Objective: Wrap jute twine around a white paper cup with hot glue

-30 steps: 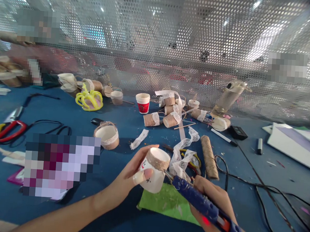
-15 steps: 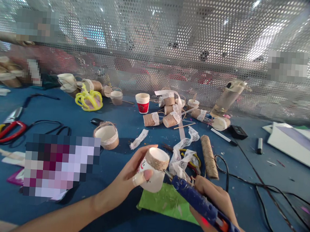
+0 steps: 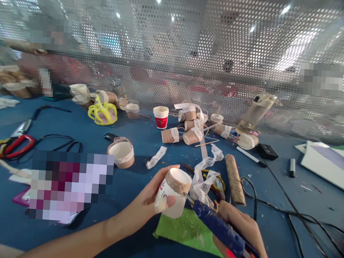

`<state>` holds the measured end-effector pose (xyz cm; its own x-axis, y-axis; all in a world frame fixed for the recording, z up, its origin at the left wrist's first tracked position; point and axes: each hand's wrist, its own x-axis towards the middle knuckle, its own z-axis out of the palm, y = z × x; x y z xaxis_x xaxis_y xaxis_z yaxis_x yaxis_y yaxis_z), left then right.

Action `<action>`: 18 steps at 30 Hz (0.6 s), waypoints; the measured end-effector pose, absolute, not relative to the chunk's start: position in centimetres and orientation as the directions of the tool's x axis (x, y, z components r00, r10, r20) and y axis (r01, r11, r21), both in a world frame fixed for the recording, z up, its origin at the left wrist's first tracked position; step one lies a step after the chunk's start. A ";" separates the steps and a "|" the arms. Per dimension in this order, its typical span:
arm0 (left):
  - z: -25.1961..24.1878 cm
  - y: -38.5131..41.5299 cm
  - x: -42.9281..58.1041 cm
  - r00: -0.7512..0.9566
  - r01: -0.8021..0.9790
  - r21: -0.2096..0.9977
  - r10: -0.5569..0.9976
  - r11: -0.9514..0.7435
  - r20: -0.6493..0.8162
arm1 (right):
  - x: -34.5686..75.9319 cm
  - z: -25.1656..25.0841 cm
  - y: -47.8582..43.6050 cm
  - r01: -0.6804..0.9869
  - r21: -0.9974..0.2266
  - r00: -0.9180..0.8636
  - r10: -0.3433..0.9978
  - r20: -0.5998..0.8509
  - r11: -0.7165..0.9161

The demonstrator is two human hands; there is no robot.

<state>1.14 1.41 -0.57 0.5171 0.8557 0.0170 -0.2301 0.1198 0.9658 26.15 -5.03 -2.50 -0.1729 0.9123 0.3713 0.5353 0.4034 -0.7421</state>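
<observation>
My left hand [image 3: 151,200] grips a white paper cup [image 3: 171,196] tilted toward me, its rim band wrapped in brown twine. A bandage covers the thumb tip pressed on the cup's side. My right hand [image 3: 241,228] is closed round a blue hot glue gun [image 3: 229,237] with a glowing red light; its nozzle touches the cup just under the twine band. Both hands hover over a green sheet [image 3: 186,232] on the blue table [image 3: 147,143].
A twine spool [image 3: 235,179], white lace ribbon [image 3: 206,172], several twine-wrapped cups [image 3: 186,134], a red-and-white cup [image 3: 160,117] and a twine basket [image 3: 121,153] lie ahead. Red-handled scissors [image 3: 17,143] and black cables [image 3: 286,215] sit at the sides. A perforated metal screen [image 3: 177,47] closes the back.
The view shifted slightly. My left hand turned the cup a little, and the glue gun's nozzle stayed against it below the twine.
</observation>
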 end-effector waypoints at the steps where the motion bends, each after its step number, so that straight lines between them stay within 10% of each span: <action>1: -0.5 1.4 1.2 0.520 -0.229 0.966 0.854 0.119 0.018 | 26.2 -2.6 -5.0 0.542 -0.732 -0.169 0.907 0.386 0.413; 18: -2.6 2.0 0.2 0.542 -0.280 0.943 0.840 0.177 0.003 | 25.8 1.3 -6.0 0.606 -0.640 -0.152 0.858 0.490 0.472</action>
<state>0.16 1.98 -2.56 0.5420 0.8404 0.0033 -0.2804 0.1772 0.9434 25.78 -6.01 1.30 -0.1519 0.8584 0.4899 0.6059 0.4725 -0.6400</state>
